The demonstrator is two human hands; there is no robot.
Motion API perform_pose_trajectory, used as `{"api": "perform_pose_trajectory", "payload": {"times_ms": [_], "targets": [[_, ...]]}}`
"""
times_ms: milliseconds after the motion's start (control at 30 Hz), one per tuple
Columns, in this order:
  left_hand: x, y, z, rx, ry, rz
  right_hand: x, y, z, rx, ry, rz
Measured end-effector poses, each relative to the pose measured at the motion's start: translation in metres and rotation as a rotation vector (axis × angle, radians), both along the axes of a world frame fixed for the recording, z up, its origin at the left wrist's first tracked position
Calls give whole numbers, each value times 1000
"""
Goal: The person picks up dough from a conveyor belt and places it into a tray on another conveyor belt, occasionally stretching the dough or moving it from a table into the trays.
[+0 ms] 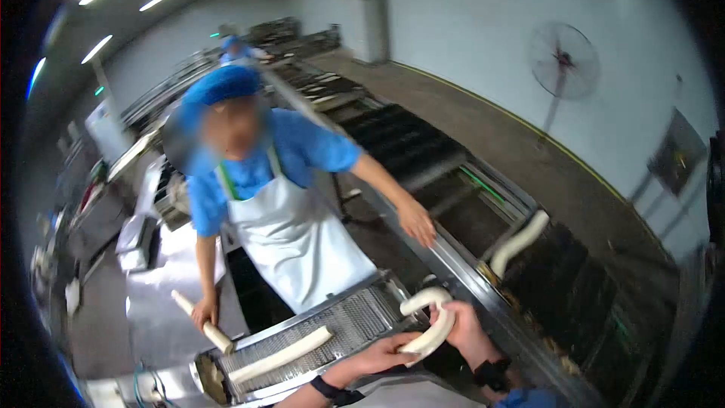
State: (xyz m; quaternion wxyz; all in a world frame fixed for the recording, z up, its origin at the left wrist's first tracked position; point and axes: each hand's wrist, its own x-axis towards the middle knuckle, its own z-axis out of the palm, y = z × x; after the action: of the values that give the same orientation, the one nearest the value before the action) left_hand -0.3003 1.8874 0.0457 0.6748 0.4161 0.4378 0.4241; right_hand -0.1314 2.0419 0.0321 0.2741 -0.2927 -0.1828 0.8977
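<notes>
A pale, soft dough roll hangs in a hooked curve between my two hands. My right hand is closed round its bend, with the fingers partly hidden behind it. At the lower end of the roll, my left hand grips the dough from the left side. Another dough strip lies lengthwise on the metal mesh conveyor to the left of my hands. Further right, a dough strip lies across the edge of a dark conveyor section.
Across the mesh conveyor stands a co-worker in a white apron, one hand on a dough roll, the other by a metal rail. A steel table is at left. A fan stands by the wall.
</notes>
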Motion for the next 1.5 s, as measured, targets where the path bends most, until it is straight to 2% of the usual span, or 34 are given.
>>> {"api": "perform_pose_trajectory", "payload": {"times_ms": [33,67,100,133,200,267,300,400,467,500,533,567,600,633,667,700,733,800,833,867,933,1000,1067,1133,1167,1233,1267,1333,1367,1400,1433,1467,1500], "targets": [[-4,-5,4,44,3,18,2,10,15,-31,-68,-83],[-10,-9,7,85,6,49,9,19,34,187,-55,-152],[-19,-16,1,-27,-45,85,19,32,62,427,-103,-145],[-28,-23,-4,-38,-43,70,25,40,88,544,-103,-228],[-43,-44,-16,-178,-55,261,34,60,118,681,-98,-440],[-52,-67,-26,-224,-74,411,41,71,148,842,-114,-546],[-54,-75,-23,-252,13,482,41,83,149,878,-125,-612],[-73,-108,-63,-293,117,641,42,134,117,694,-327,-776],[-83,-123,-78,-277,204,728,51,186,47,492,-358,-813],[-86,-128,-83,-245,344,786,69,218,-21,516,-447,-694],[-92,-129,-92,-208,484,841,62,219,-34,550,-532,-576],[-101,-135,-102,-187,776,820,53,216,-49,465,-707,-495],[-111,-136,-107,-187,777,853,33,195,-32,380,-880,-414],[-119,-139,-111,-226,966,767,28,208,-66,399,-866,-393],[-124,-142,-114,-274,1148,668,45,267,-175,773,-1089,-216],[-133,-150,-130,-306,1262,619,30,261,-155,800,-1172,-232],[-137,-156,-133,-308,1266,637,23,267,-150,734,-1113,-279],[-141,-163,-137,-350,1440,550,10,269,-147,693,-1058,-320],[-135,-157,-125,-532,1497,525,-2,273,-139,830,-1289,-217],[-134,-158,-130,-575,1538,525,-15,272,-134,960,-1522,-108],[-130,-159,-126,-558,1606,513,-38,228,-104,981,-1578,-193],[-127,-154,-133,-611,1642,480,-52,192,-84,1629,-1535,-279],[-121,-145,-133,-567,1684,468,-59,132,-50,1829,-1252,-248],[-114,-138,-132,-492,1722,430,-53,104,-70,1693,-877,200],[-109,-137,-135,-491,1712,423,-48,84,-77,1663,-828,343],[-109,-124,-132,-540,1351,433,-38,62,-91,1554,-719,640],[-107,-120,-129,-538,1348,429,-30,53,-100,1468,-661,797],[-102,-106,-116,-415,1054,404,-18,34,-106,1434,-738,845],[-98,-98,-108,-412,1054,393,-17,23,-104,1028,-660,843],[-88,-87,-91,-383,820,389,-16,10,-96,629,-569,813],[-77,-75,-73,-354,587,381,-18,-6,-80,317,-458,676],[-67,-64,-61,-327,353,369,-27,-14,-74,310,-461,664],[-57,-53,-56,-275,318,321,-36,-20,-69,47,-282,600]]}}
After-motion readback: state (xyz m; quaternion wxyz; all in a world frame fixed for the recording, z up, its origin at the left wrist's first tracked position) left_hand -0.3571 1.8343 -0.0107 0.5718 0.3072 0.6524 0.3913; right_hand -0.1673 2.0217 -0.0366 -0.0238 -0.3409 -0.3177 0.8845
